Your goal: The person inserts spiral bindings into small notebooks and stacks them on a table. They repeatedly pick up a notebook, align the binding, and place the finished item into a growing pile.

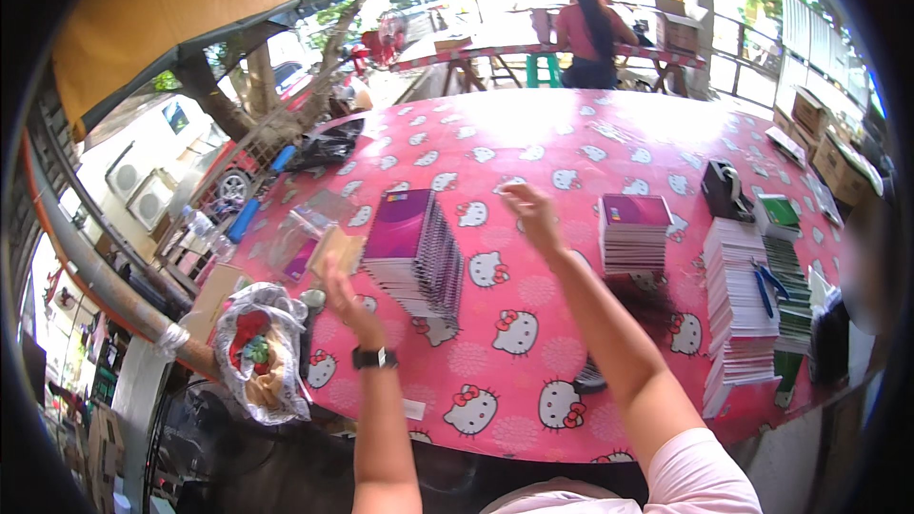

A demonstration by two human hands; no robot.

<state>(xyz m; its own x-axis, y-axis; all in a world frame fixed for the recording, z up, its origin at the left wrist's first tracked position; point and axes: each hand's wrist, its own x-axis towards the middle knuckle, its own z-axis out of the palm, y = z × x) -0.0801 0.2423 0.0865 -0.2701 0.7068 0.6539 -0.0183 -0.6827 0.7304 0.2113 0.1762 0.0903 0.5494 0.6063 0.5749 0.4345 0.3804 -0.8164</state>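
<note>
A tall stack of purple-covered spiral notebooks [400, 221] stands on the pink table, its wire bindings facing right. My left hand [352, 303] is just left of that stack, fingers stretched and holding nothing I can see, close to a brown cardboard piece [345, 252]. To the right of the stack, my right hand [535, 217] hovers over the tabletop with fingers extended and slightly bent, apart from the notebooks. A shorter pile of purple notebooks [635, 213] sits beyond my right forearm.
At the right are tall stacks of white-edged booklets [738, 309] with blue-handled pliers [766, 287] on them, and a black tape dispenser [725, 188]. A plastic bag of scraps [276, 390] hangs at the left edge. A person [590, 33] sits at a far table.
</note>
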